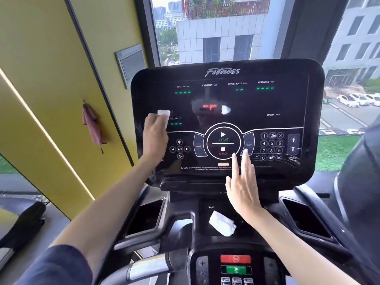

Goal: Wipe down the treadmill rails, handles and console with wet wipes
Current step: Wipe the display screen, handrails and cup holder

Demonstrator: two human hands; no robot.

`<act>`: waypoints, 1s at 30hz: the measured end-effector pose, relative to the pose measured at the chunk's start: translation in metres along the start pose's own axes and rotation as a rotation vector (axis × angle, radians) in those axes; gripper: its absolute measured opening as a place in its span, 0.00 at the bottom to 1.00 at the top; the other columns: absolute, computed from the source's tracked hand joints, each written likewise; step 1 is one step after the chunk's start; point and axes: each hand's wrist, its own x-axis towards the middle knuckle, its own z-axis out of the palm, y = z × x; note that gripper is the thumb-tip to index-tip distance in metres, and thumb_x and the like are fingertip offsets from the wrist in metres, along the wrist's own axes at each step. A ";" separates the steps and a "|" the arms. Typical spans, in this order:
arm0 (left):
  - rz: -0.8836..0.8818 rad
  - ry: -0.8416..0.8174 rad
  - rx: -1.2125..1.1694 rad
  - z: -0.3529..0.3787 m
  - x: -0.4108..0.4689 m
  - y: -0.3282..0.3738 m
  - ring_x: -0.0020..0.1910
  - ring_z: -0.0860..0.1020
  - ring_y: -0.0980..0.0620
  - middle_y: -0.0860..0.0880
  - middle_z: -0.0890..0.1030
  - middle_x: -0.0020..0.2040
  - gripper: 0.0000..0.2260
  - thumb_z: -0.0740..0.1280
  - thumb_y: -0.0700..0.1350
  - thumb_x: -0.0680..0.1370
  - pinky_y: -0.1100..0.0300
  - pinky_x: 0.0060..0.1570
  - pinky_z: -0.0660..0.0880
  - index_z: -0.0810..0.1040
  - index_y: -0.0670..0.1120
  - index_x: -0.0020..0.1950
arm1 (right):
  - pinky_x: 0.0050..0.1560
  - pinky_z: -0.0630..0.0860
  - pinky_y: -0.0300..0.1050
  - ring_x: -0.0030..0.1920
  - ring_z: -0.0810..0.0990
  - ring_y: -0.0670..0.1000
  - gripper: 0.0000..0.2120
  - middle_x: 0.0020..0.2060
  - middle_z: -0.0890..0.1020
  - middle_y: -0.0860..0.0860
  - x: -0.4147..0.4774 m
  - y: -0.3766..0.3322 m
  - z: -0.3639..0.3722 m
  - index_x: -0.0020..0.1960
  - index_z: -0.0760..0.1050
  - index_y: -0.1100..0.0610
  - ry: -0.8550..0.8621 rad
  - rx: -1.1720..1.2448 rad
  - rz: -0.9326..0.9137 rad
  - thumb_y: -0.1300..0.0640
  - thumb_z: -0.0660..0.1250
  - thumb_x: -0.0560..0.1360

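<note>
Console [267,103] is pressed with a wet wipe [163,114] gripped by the left hand [154,136] — right hand [244,186] is laid flat.

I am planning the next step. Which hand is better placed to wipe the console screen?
Left. The left hand holds a wipe against the console; the right hand is bare, its fingers touching beside the STOP button.
</note>
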 end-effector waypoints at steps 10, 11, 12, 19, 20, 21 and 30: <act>0.421 -0.426 -0.019 0.009 -0.015 0.007 0.48 0.70 0.48 0.48 0.72 0.51 0.20 0.58 0.28 0.73 0.53 0.38 0.77 0.78 0.43 0.59 | 0.68 0.68 0.61 0.74 0.60 0.64 0.38 0.74 0.56 0.67 -0.001 0.015 0.001 0.75 0.55 0.68 -0.067 -0.030 0.002 0.56 0.70 0.73; 0.333 -0.261 -0.009 0.007 0.000 0.004 0.47 0.71 0.47 0.45 0.73 0.49 0.20 0.61 0.25 0.72 0.53 0.37 0.76 0.79 0.42 0.58 | 0.68 0.67 0.61 0.74 0.59 0.64 0.39 0.74 0.56 0.67 -0.001 0.015 0.001 0.75 0.55 0.69 -0.064 -0.025 0.004 0.56 0.70 0.73; 0.242 -0.133 -0.014 0.010 0.009 0.001 0.46 0.72 0.46 0.42 0.74 0.48 0.20 0.62 0.24 0.71 0.52 0.37 0.76 0.79 0.42 0.57 | 0.68 0.67 0.62 0.74 0.59 0.63 0.39 0.74 0.56 0.67 -0.002 0.014 0.001 0.75 0.55 0.69 -0.062 -0.021 0.007 0.56 0.70 0.72; 0.813 -0.714 0.039 0.031 -0.066 0.025 0.52 0.67 0.49 0.48 0.69 0.55 0.31 0.60 0.26 0.66 0.52 0.33 0.78 0.68 0.48 0.65 | 0.68 0.67 0.61 0.73 0.61 0.63 0.38 0.74 0.58 0.67 -0.002 0.013 0.000 0.74 0.57 0.69 -0.066 -0.028 0.014 0.55 0.70 0.72; 0.860 -0.719 0.040 0.031 -0.059 0.020 0.53 0.67 0.49 0.49 0.68 0.56 0.28 0.59 0.28 0.68 0.52 0.33 0.79 0.69 0.46 0.66 | 0.68 0.67 0.61 0.73 0.61 0.63 0.38 0.73 0.58 0.67 -0.001 0.014 -0.001 0.74 0.57 0.69 -0.066 -0.032 0.010 0.55 0.70 0.72; 0.759 -0.691 0.018 0.028 -0.046 0.019 0.54 0.67 0.48 0.49 0.67 0.57 0.25 0.57 0.30 0.71 0.51 0.37 0.79 0.71 0.45 0.66 | 0.68 0.67 0.61 0.73 0.61 0.64 0.39 0.73 0.58 0.67 0.000 0.015 -0.001 0.74 0.57 0.69 -0.066 -0.035 0.000 0.55 0.71 0.71; 0.324 -0.306 -0.042 0.047 -0.026 0.046 0.48 0.69 0.43 0.42 0.71 0.54 0.34 0.56 0.21 0.64 0.49 0.46 0.73 0.69 0.48 0.64 | 0.69 0.65 0.61 0.75 0.58 0.63 0.39 0.74 0.55 0.67 0.006 0.016 -0.007 0.75 0.56 0.69 -0.052 -0.073 -0.040 0.58 0.70 0.71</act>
